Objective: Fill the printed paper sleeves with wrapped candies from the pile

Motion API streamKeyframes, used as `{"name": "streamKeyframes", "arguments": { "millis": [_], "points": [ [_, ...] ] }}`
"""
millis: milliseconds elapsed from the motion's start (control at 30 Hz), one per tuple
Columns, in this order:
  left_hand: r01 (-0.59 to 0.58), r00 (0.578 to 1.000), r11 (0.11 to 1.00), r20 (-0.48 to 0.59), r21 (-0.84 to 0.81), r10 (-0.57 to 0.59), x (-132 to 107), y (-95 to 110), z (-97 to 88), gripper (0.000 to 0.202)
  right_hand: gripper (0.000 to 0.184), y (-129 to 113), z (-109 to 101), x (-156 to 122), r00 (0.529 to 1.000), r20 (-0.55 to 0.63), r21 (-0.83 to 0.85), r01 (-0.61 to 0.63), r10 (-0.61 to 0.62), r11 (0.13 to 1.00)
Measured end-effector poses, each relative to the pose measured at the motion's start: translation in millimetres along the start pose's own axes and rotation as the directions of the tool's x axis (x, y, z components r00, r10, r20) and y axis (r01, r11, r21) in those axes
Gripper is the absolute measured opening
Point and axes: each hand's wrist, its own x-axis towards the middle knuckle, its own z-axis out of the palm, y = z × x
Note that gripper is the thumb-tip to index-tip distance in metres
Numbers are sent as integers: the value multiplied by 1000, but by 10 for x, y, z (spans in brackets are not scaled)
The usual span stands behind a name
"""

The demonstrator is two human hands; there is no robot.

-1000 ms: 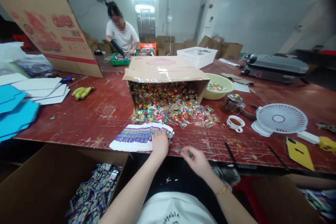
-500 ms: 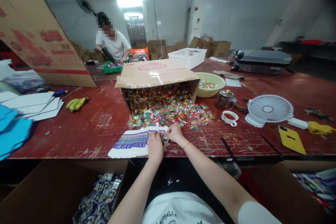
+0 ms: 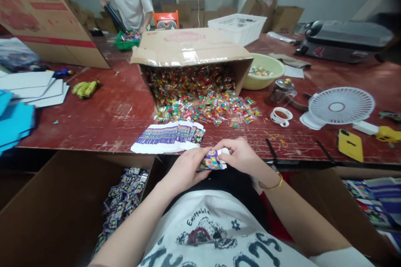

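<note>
Printed pouch — between both hands

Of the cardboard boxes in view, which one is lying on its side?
The candy box in the middle of the table, its open mouth spilling wrapped candies toward the person. The floor box at lower left opens upward.

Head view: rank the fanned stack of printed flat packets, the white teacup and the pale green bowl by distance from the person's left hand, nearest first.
From the left hand:
1. Fanned stack of printed flat packets, just ahead at the table edge.
2. White teacup, ahead to the right.
3. Pale green bowl, farther back right, beside the open carton.
</note>
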Motion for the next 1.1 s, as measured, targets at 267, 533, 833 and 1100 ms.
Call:
{"name": "streamKeyframes", "arguments": {
  "millis": [267,533,833,1100],
  "points": [
    [348,927,852,9,-391,-375,-153,97,248,31,26,160,244,-80,982,-95,388,-114,162,915],
    [194,897,956,-354,-220,-264,-94,205,351,57,25,153,440,-5,947,-216,673,-30,236,739],
    [333,860,900,-302,-280,-412,-89,170,403,51,24,138,548,37,953,-171,735,-45,249,676],
    [356,847,864,-269,-355,-459,-104,193,406,64,18,106,627,-154,928,-346,226,223,-136,948]
  ]
}}
